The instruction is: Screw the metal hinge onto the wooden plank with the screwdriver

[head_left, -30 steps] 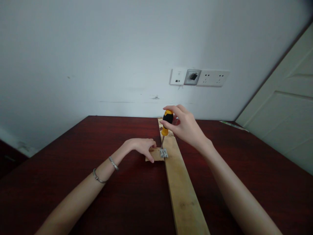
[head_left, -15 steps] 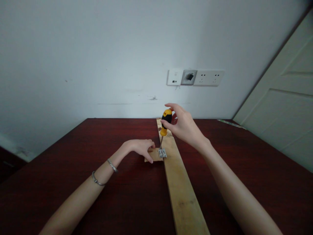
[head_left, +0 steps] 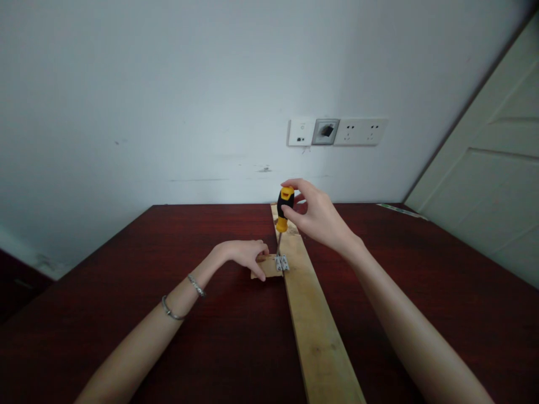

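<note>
My right hand grips a yellow-and-black screwdriver by its handle, thumb on the near side and fingers curled around the top. The shaft points down, and its tip meets the left leaf of a small metal hinge. That hinge bridges a small thin wooden piece and a long wooden plank. My left hand holds the small piece from its left side, thumb at the near edge and fingers at the far edge. Whether the tip sits in a screw is too small to tell.
Beneath everything lies a dark red wooden table, its far edge against a white wall. Wall sockets sit above the table. A thin printed strip lies at the back right, near a pale panelled door.
The right hand's fingers and thumb have shifted slightly on the screwdriver handle, which looks a little turned. The left hand keeps its hold; the whole view has moved slightly.
</note>
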The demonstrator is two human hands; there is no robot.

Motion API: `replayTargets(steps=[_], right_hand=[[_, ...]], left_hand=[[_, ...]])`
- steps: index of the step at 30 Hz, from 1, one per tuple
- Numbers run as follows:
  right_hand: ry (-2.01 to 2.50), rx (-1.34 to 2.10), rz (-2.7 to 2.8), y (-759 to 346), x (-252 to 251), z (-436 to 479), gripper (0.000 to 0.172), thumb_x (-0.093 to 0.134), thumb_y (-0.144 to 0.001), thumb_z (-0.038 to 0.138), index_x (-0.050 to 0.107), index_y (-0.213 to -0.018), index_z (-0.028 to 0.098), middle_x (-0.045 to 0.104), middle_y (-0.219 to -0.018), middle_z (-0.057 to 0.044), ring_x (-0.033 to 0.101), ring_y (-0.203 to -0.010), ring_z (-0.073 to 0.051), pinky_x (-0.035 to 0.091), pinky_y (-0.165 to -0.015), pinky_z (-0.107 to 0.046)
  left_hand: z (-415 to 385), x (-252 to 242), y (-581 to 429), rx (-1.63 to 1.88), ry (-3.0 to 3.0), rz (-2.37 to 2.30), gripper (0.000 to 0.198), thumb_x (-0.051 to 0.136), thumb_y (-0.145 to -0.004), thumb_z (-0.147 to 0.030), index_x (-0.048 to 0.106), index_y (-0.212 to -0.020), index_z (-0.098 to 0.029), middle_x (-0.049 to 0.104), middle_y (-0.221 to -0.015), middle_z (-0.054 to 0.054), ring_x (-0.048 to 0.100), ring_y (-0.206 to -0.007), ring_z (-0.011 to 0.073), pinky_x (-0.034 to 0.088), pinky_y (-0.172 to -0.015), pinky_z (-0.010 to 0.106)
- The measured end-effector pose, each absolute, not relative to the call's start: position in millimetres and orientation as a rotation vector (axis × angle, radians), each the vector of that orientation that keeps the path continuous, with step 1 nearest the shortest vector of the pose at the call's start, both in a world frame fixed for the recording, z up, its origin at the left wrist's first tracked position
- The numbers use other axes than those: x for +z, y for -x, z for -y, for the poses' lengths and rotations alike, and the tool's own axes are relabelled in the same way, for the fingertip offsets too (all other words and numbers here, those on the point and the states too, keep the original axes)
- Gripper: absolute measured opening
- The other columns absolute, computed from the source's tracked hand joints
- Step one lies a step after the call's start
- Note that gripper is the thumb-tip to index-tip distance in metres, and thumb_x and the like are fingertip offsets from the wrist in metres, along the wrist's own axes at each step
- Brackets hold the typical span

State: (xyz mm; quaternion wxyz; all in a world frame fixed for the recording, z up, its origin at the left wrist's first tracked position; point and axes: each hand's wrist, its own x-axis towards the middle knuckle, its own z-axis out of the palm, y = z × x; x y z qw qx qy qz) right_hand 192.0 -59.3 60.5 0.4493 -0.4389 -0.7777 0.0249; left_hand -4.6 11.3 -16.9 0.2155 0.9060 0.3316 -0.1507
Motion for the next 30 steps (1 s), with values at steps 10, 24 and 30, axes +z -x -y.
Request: replayTargets(steps=[10,24,30], right_hand=[[1.165,-0.052,1.906,-189.5,57.0,56.0,0.036,0.064,-0.084,0.039,0.054,-0.115,0.023,0.065,-0.113,-0.009,0.063,-0.087,-0.023,0.052,-0.073,-0.038],[1.045,0.051,1.883,-188.2,56.0,53.6,0.034,0.061,-0.083,0.024,0.056,-0.116,0.021,0.066,-0.113,-0.009,0.064,-0.092,-0.022,0.053,-0.075,-0.037],[1.009,0.082,1.907,-187.3,57.5,56.5,0.034,0.056,-0.083,0.019,0.058,-0.117,0.021,0.063,-0.113,-0.01,0.063,-0.09,-0.02,0.055,-0.072,-0.035]], left_hand=[[-11.9,-16.7,5.5,-0.45,-2.494,-0.92,0.08,0.068,-0.058,-0.068,0.054,-0.117,-0.016,0.057,-0.115,0.008,0.054,-0.094,0.019,0.041,-0.076,0.025],[-14.9,-14.0,-5.2,-0.649,-2.442,-1.006,0.095,0.07,-0.056,-0.064,0.042,-0.136,-0.021,0.048,-0.129,0.011,0.054,-0.104,0.0238,0.044,-0.088,0.03],[-18.2,-13.9,-7.6,-0.673,-2.45,-0.981,0.093,0.071,-0.054,-0.064,0.045,-0.13,-0.017,0.05,-0.124,0.012,0.054,-0.099,0.0236,0.045,-0.085,0.03]])
